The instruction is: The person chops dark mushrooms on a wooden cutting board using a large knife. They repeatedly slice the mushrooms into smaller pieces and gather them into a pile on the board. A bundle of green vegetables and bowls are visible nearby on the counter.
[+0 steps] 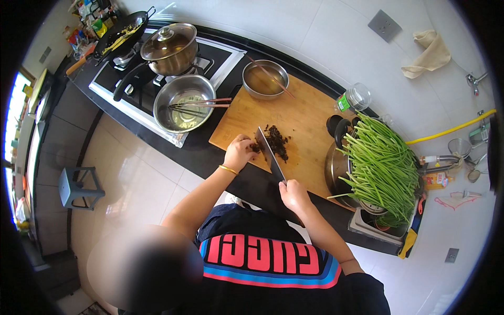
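Note:
My left hand [239,152], with a gold bangle at the wrist, presses down on a small pile of dark chopped food [275,140] on the wooden cutting board [294,113]. My right hand [294,194] grips the handle of a cleaver [269,155] at the board's near edge. Its blade is on the board right beside my left fingers, at the near end of the dark pile.
A steel bowl with chopsticks [185,107] sits left of the board, and a smaller bowl of brown liquid [265,79] at its far corner. A lidded pot [170,48] and a wok [122,32] stand on the stove. Long green stalks [383,168] fill a basin at right. A grey stool [79,186] stands on the floor.

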`<state>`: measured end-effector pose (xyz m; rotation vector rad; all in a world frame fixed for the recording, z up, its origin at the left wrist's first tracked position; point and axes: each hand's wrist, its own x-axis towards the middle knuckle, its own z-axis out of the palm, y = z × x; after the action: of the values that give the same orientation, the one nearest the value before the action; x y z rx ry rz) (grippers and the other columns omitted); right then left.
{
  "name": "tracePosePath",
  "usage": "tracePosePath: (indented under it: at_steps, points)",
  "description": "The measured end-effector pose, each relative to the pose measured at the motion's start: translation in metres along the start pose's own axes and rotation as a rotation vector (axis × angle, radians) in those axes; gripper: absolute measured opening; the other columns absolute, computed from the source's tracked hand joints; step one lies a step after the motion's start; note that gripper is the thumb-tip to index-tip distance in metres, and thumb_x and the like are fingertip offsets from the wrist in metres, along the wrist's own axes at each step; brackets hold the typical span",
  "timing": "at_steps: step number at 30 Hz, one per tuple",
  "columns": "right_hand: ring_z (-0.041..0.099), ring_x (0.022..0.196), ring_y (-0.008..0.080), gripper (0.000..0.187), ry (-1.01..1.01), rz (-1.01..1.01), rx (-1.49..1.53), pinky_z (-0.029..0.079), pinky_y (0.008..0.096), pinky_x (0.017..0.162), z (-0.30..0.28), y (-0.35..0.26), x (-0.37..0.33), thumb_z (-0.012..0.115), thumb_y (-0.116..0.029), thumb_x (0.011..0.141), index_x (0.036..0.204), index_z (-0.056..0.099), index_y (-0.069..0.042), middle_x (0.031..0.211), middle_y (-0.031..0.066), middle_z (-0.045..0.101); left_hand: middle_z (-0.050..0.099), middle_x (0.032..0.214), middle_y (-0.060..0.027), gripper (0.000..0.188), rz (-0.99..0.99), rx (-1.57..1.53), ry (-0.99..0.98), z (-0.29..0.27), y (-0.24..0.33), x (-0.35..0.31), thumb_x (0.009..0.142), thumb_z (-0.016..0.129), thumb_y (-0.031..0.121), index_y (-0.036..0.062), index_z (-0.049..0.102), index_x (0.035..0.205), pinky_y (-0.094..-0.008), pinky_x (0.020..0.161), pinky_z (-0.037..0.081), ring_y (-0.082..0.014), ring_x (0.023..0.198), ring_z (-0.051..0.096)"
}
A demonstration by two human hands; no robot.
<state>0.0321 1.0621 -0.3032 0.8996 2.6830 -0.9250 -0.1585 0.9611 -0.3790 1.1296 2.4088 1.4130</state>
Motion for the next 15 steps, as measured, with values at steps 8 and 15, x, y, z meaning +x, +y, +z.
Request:
tracePosePath:
  at_steps: [8,15]
  points:
    - [0.057,0.064,0.0427,0.033,0.000,-0.045,-0.103,0.047,0.0459,0.062,0.017,0.005,0.007,0.047,-0.020,0.084,0.066,0.059,0.005,0.065,0.0268,0.057,0.061,0.080,-0.0086,0.016,0.171,0.117,0.035,0.005,-0.012,-0.004,0.059,0.068,0.009,0.0039,0.066,0.074,-0.0342,0.071,0.046,-0.0277,0.079,0.056]
    - [0.056,0.067,0.0427,0.036,0.070,0.012,0.053,0.045,0.0459,0.060,0.016,0.004,0.021,0.049,-0.023,0.085,0.067,0.056,0.008,0.066,0.0282,0.056,0.061,0.079,-0.0092,0.013,0.134,0.090,0.085,0.005,-0.003,-0.008,0.062,0.068,0.009,0.0033,0.065,0.074,-0.0349,0.070,0.047,-0.0286,0.077,0.057]
